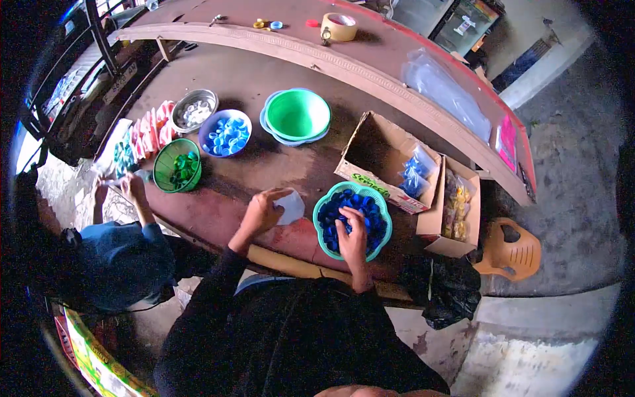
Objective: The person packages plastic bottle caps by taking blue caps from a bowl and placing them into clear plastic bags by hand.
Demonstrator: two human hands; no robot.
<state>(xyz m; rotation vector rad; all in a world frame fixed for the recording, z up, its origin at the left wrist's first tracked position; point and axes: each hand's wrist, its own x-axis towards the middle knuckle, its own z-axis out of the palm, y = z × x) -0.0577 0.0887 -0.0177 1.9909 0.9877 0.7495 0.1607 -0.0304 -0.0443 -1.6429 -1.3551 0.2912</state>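
Note:
My left hand (pixel 266 210) is closed on the edge of a small clear plastic bag (pixel 290 207), held just above the brown table. To its right, my right hand (pixel 352 231) is over a scalloped turquoise bowl (pixel 320 228) full of dark blue caps (pixel 370 218). Its thumb and fingers are curved and apart at the tips; whether a cap lies between them is too small to tell. Beyond the hands stand empty green bowls (pixel 297 114), nested in a blue one, and a purple bowl (pixel 246 122) of light blue caps (pixel 226 135).
A co-worker (pixel 126 258) at the left holds a plastic piece. Near them are a green basket (pixel 159 175), a metal bowl (pixel 213 99) and bagged caps (pixel 152 129). Cardboard boxes (pixel 377 132) with bags stand right. A raised shelf (pixel 278 47) carries tape (pixel 340 28).

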